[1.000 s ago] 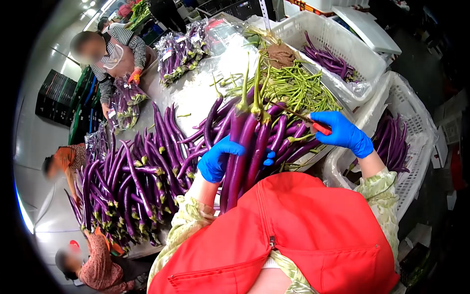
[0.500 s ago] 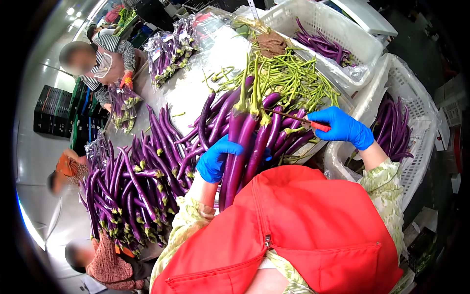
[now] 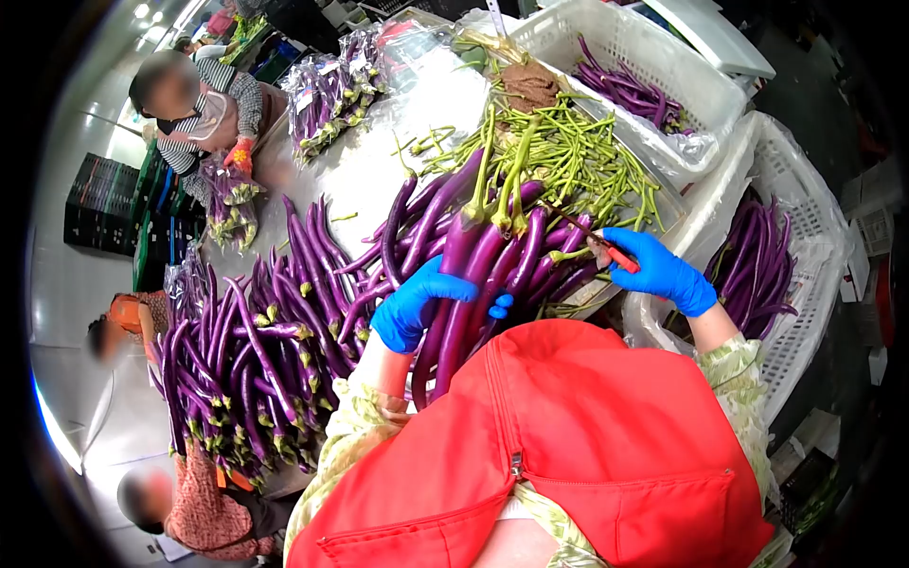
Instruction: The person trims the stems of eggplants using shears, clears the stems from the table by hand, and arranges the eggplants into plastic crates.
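My left hand (image 3: 409, 308), in a blue glove, is wrapped around a few long purple eggplants (image 3: 461, 312) with their green stems pointing up and away. Its fingertips show on the right side of the bunch. In my right hand (image 3: 663, 272), also blue-gloved, is a knife (image 3: 622, 259) with a red handle and a thin dark blade. That blade points left toward the held eggplants' stem ends; whether it touches them I cannot tell. More loose eggplants (image 3: 417, 232) lie just behind the bunch.
A large pile of eggplants (image 3: 251, 379) covers the table's left side. Cut green stems (image 3: 606, 161) are heaped at the back. White crates (image 3: 805, 199) with eggplants stand on the right. Bagged eggplants (image 3: 331, 95) lie farther off. Across the table, a person (image 3: 213, 109) holds a filled bag.
My right hand with the knife has moved slightly down and right, away from the stems. The held eggplants have shifted a little, and more of my left fingertips show.
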The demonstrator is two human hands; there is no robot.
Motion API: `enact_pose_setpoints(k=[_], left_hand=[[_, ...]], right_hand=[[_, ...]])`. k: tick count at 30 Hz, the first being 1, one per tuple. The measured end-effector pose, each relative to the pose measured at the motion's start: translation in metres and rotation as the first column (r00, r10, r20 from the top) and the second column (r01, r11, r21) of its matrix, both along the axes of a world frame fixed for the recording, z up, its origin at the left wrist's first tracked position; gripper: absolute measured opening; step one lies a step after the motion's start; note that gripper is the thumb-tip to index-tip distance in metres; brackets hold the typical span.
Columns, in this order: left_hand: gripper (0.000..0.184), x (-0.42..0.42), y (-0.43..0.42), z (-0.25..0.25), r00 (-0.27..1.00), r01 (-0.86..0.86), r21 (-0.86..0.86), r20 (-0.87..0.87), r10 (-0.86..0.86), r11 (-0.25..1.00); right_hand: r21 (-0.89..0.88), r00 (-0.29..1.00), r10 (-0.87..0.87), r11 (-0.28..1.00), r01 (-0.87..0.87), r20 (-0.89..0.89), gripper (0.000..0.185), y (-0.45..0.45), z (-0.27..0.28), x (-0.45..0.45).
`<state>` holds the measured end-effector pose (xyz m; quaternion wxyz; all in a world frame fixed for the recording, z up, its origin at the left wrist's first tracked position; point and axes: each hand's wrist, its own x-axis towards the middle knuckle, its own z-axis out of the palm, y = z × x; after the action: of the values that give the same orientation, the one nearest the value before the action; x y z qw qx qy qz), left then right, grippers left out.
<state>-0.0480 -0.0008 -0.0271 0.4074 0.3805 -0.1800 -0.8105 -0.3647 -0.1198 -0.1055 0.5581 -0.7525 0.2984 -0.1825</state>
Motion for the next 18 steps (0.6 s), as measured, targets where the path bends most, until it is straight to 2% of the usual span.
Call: enact_pose_setpoints(k=[3, 6, 9, 10, 11, 14, 17, 18], left_hand=[[0.07, -0.008, -0.001, 0.015, 0.977, -0.038, -0.094, 0.204, 0.057, 0.995], [0.062, -0.01, -0.005, 0.008, 0.919, 0.007, -0.126, 0.391, 0.043, 0.992], [0.06, -0.016, -0.006, -0.003, 0.789, -0.001, -0.131, 0.609, 0.081, 0.991], [0.061, -0.018, -0.005, -0.002, 0.787, -0.003, -0.125, 0.612, 0.079, 0.992], [0.062, -0.019, -0.004, 0.004, 0.837, 0.032, -0.139, 0.545, 0.049, 0.99], [0.064, -0.018, 0.0, 0.011, 0.943, 0.126, -0.159, 0.327, -0.068, 0.979], [0.066, -0.012, -0.001, 0.011, 0.942, 0.302, 0.021, 0.147, -0.302, 0.953], [0.073, -0.017, 0.0, 0.014, 0.948, 0.274, 0.058, 0.151, -0.28, 0.96]], right_hand=[[0.051, 0.997, -0.033, 0.998, 0.037, -0.076, 0.057, 0.008, 0.004, -0.002], [-0.009, 0.998, -0.027, 1.0, 0.027, -0.053, 0.057, 0.016, 0.007, 0.006], [-0.032, 0.993, -0.023, 0.999, 0.019, -0.114, 0.055, 0.022, 0.016, 0.015], [-0.033, 0.989, -0.014, 0.999, 0.009, -0.145, 0.055, 0.024, 0.02, 0.018], [-0.032, 0.985, -0.003, 0.999, -0.002, -0.175, 0.054, 0.025, 0.022, 0.019], [-0.176, 0.993, 0.089, 0.979, -0.101, -0.076, 0.059, 0.02, 0.002, 0.015], [-0.26, 0.987, 0.151, 0.952, -0.162, -0.06, 0.059, 0.017, 0.002, 0.015], [-0.273, 0.987, 0.152, 0.948, -0.162, -0.056, 0.059, 0.018, 0.001, 0.016]])
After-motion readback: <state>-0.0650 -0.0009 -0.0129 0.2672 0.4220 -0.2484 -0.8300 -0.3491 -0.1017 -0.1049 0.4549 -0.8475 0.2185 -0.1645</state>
